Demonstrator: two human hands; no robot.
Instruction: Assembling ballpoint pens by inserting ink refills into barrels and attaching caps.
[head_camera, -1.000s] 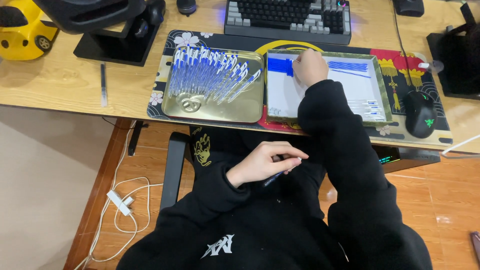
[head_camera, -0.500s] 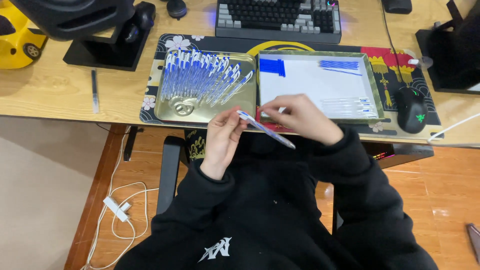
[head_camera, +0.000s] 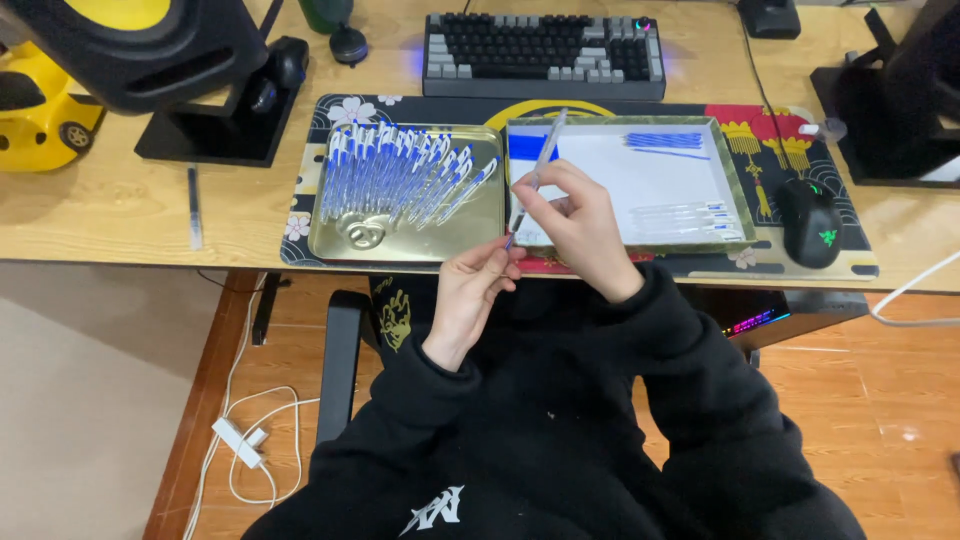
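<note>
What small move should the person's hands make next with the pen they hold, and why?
Probably press the two ends of the pen together. The right hand pinches its barrel, tilted up over the white tray, while the left hand meets its lower tip. The gold tray holds a row of finished blue pens, and loose clear barrels lie in the white tray, so assembly looks likely.

Pen (head_camera: 537, 172) now tilted upright (both hands).

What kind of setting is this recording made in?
Likely a home or office computer desk: a wooden desk carries a keyboard, a mouse and a patterned desk mat. Two trays hold pens and pen parts.
</note>
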